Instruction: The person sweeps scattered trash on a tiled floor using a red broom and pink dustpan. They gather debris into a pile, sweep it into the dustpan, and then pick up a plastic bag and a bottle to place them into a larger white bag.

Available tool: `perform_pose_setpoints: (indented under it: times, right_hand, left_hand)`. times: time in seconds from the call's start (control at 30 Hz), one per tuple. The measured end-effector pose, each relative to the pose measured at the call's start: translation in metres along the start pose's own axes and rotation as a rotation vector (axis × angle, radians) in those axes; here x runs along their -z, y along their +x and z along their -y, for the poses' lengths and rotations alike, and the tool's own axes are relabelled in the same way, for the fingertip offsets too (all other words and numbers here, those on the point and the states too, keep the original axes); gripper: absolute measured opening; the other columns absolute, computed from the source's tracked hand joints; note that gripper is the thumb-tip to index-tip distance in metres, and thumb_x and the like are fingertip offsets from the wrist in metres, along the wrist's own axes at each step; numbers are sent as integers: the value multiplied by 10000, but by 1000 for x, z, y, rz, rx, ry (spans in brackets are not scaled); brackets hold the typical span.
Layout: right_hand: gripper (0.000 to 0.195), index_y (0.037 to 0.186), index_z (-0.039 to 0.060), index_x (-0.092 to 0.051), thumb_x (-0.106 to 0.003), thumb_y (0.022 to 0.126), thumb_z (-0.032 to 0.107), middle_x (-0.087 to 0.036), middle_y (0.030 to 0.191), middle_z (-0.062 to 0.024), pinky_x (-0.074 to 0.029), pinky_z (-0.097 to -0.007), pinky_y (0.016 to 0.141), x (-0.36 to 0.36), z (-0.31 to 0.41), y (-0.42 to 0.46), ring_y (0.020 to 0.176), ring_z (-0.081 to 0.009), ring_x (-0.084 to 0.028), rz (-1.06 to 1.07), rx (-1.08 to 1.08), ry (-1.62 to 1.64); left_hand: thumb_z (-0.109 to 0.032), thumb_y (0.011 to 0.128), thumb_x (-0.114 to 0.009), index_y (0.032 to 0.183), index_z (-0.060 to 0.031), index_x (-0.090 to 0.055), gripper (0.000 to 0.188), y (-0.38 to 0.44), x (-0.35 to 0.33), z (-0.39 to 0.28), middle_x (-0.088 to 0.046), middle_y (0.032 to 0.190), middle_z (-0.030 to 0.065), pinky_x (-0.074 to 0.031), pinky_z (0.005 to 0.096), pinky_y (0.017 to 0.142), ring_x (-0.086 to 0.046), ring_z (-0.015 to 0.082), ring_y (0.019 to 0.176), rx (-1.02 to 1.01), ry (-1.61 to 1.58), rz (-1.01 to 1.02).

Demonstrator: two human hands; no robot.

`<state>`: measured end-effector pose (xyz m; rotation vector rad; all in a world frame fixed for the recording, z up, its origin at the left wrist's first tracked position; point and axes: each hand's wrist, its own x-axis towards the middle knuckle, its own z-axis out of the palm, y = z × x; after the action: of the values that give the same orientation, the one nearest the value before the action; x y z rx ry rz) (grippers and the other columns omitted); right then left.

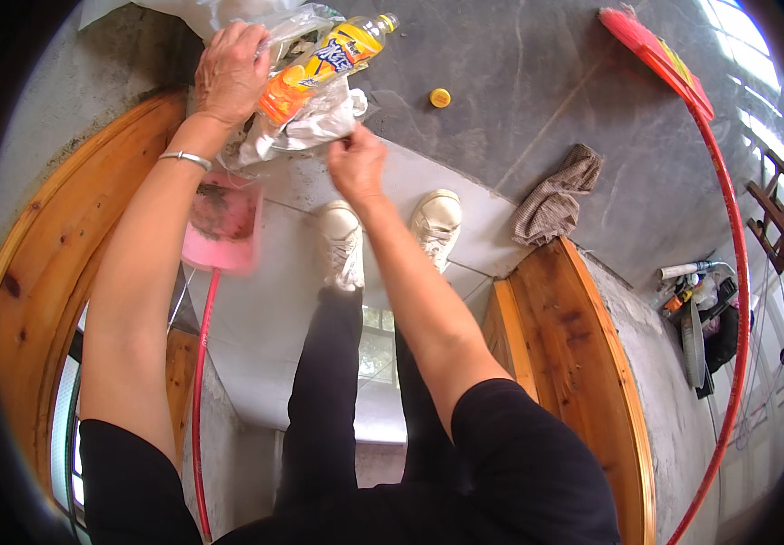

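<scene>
My left hand (pixel 232 71), with a bangle at its wrist, grips the edge of a clear plastic bag (pixel 303 20) at the top. An orange-and-yellow labelled plastic bottle (pixel 327 65) without a cap lies slanted over the bag, beside that hand. Under the bottle is crumpled white plastic or paper (pixel 317 126). My right hand (pixel 358 163) has its fingers pinched at the lower edge of this white material. A pink dustpan (pixel 218 225) with dirt in it stands below my left hand. A yellow bottle cap (pixel 440 98) lies on the grey floor, right of the bottle.
A red broom (pixel 664 68) with a long red handle lies at the right. A checked cloth (pixel 559 197) rests by the wooden door frame (pixel 576 361). Another wooden frame (pixel 78 272) curves along the left. Tools and a fan-like object (pixel 693 344) sit far right.
</scene>
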<state>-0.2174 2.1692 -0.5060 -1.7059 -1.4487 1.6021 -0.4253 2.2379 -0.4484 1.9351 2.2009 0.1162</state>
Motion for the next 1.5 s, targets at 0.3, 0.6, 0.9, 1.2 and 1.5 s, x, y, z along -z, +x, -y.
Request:
perform_pose_setpoints:
  times: [0.3, 0.6, 0.9, 1.2, 1.5]
  right_hand:
    - [499, 1294, -51, -469, -442, 797, -94, -647, 939, -219, -531, -375, 769, -52, 25, 6, 838, -296, -673, 88, 228, 82]
    - [496, 1320, -76, -425, -494, 830, -48, -668, 1010, -174, -529, -351, 782, -52, 27, 0, 868, -232, -666, 47, 139, 320]
    - [295, 1050, -16, -657, -615, 823, 167, -705, 848, -163, -522, -358, 745, -31, -15, -6, 780, -263, -683, -79, -377, 10]
    - [349, 1212, 0, -570, -422, 915, 107, -655, 1046, -56, -512, -282, 750, -51, 33, -4, 968, -137, -611, 210, -437, 971]
    - [418, 1242, -52, -501, -593, 884, 144, -680, 887, -114, -467, -264, 486, -49, 2, -11, 612, -160, -646, 132, -761, 365]
  left_hand:
    - [-118, 787, -659, 964, -67, -583, 199, -22, 27, -15, -580, 1026, 72, -462, 375, 841, -549, 287, 978, -55, -103, -28]
    - [-169, 710, -737, 1109, -88, -532, 455, -47, -8, -24, -424, 1367, 100, -314, 459, 1031, -384, 292, 1279, -53, 87, 71]
    - [-116, 702, -754, 1059, -82, -510, 433, -50, -16, -20, -444, 1354, 88, -349, 425, 1015, -405, 286, 1273, -42, 93, 25]
    - [-231, 704, -762, 1157, -99, -531, 525, -57, -3, -10, -402, 1406, 90, -293, 449, 1056, -358, 298, 1313, -106, -68, 37]
    - [-116, 661, -775, 1236, -117, -481, 646, -61, -12, 11, -371, 1441, 88, -298, 420, 1067, -361, 295, 1322, -62, 37, 62]
